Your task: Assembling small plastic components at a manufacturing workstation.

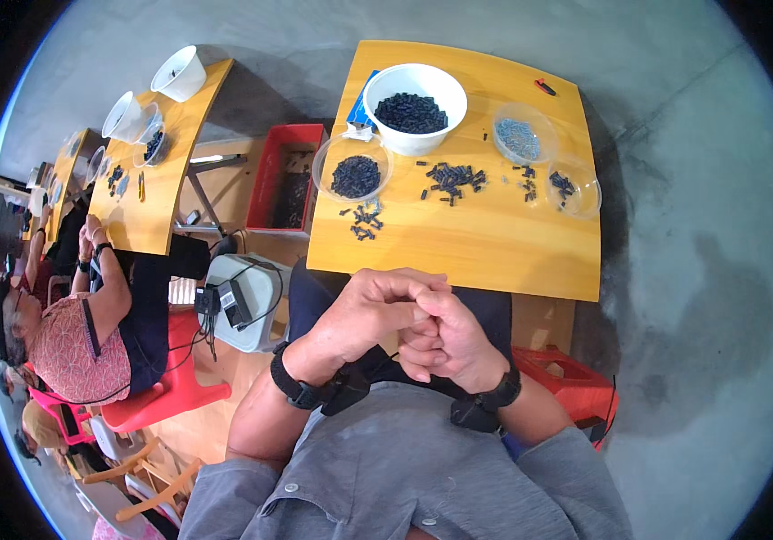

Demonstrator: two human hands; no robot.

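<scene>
My left hand [373, 310] and my right hand [455, 340] meet in front of my body, just short of the table's near edge. Both are closed, thumbs and fingertips pressed together; whatever lies between them, if anything, is hidden. On the yellow wooden table [494, 256], the nearest things are a loose pile of small black plastic parts [452, 180] and a cluster of small black and silvery pieces [364, 220]. Left of the pile, a clear round tub [323, 171] holds many black parts. A clear bowl [587, 200] at the right holds a few black pieces.
A white bowl [455, 99] full of black parts stands farther back, beside a clear tub [544, 135] of small silvery pieces. A red-and-black tool [545, 87] lies at the far right. Left of the table are a red bin [265, 180], a grey stool [269, 328] and a seated person [80, 346].
</scene>
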